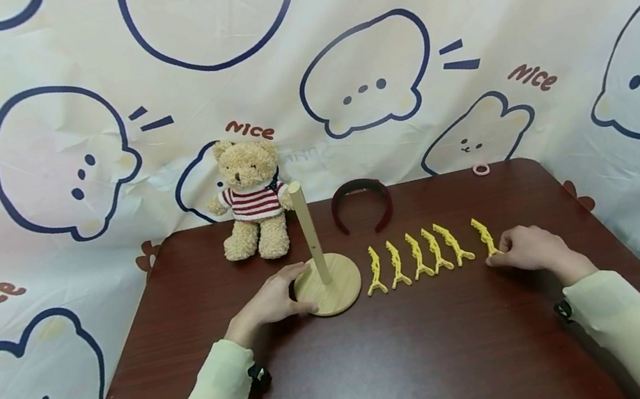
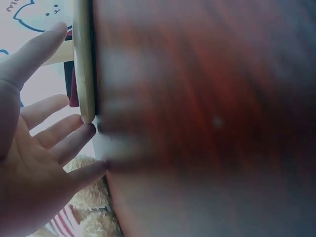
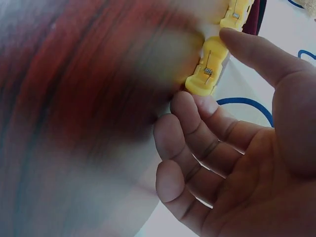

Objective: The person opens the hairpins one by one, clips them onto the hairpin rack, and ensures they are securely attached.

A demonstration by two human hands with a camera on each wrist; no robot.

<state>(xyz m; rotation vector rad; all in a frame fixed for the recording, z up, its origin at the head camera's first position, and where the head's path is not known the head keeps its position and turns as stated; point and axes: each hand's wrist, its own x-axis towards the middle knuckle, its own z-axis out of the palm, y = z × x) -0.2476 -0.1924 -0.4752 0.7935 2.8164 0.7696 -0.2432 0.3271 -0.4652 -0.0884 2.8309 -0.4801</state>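
A round wooden base with an upright peg stands left of centre. My left hand touches its left rim, thumb at the front edge and fingers behind. In the left wrist view those fingers are spread and nearly straight beside the base's edge. On the right, my right hand pinches the forked end of a yellow hair clip between thumb and index finger. The clip's metal spring shows in the right wrist view. Several more yellow hair clips lie in a row between base and right hand.
A teddy bear in a striped shirt sits at the back left, behind the peg. A dark red headband lies behind the clips. A small pink ring is at the table's back edge, before a printed cloth.
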